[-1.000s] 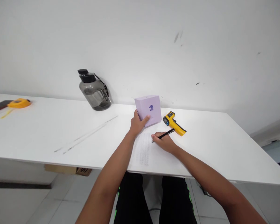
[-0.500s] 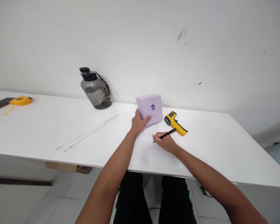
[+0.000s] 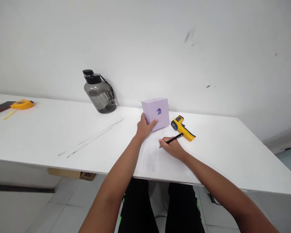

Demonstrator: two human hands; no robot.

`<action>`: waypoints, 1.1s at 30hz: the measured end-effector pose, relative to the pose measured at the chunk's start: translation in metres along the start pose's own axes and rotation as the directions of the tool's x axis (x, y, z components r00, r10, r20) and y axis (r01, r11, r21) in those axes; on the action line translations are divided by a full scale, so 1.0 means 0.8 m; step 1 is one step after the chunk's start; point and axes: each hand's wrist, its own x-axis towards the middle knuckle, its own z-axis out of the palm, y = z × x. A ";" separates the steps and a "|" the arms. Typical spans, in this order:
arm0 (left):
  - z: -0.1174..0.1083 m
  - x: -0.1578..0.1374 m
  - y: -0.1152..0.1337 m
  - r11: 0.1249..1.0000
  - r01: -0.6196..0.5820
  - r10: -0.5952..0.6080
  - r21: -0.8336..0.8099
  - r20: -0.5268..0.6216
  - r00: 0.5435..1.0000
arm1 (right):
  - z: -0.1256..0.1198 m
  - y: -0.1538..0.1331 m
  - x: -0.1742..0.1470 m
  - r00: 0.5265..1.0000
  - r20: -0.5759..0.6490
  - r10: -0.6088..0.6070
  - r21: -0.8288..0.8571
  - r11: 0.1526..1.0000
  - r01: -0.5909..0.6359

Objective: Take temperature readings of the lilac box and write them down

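My left hand (image 3: 145,127) grips the lower left of a light purple box (image 3: 161,116) with a dark blue horse-head mark. The thumb lies across its front face; most of the other fingers are hidden behind it. In my right hand (image 3: 172,146) is a black pen (image 3: 175,138), its tip pointing down at a sheet of paper (image 3: 147,158) covered in faint, unreadable writing. Whether the tip touches the paper I cannot tell. Just beyond that hand lies a yellow and black infrared thermometer gun (image 3: 184,128).
A grey see-through water jug (image 3: 100,95) with a black lid stands left of the box by the wall. Farther left on the white table (image 3: 82,129) lie a yellow tape measure (image 3: 23,104) and a dark flat object (image 3: 1,108). Under the table is a cardboard box (image 3: 68,173).
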 end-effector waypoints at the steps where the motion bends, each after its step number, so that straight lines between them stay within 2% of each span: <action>1: 0.000 0.000 0.000 1.000 0.003 -0.003 0.003 -0.001 1.000 | 0.000 0.000 0.000 1.000 0.001 -0.001 -0.001 1.000 0.001; 14: 0.000 -0.001 0.000 1.000 -0.001 0.001 0.001 -0.009 1.000 | 0.000 0.006 0.000 0.999 -0.028 -0.022 -0.028 0.999 0.021; 20: 0.000 0.000 0.000 1.000 -0.005 0.005 0.005 -0.004 1.000 | 0.000 0.007 0.001 1.000 0.000 -0.026 -0.008 1.000 0.026; 33: 0.000 0.000 0.000 1.000 -0.002 0.002 0.000 -0.002 1.000 | 0.001 0.006 0.000 0.998 -0.044 -0.036 -0.024 0.999 0.035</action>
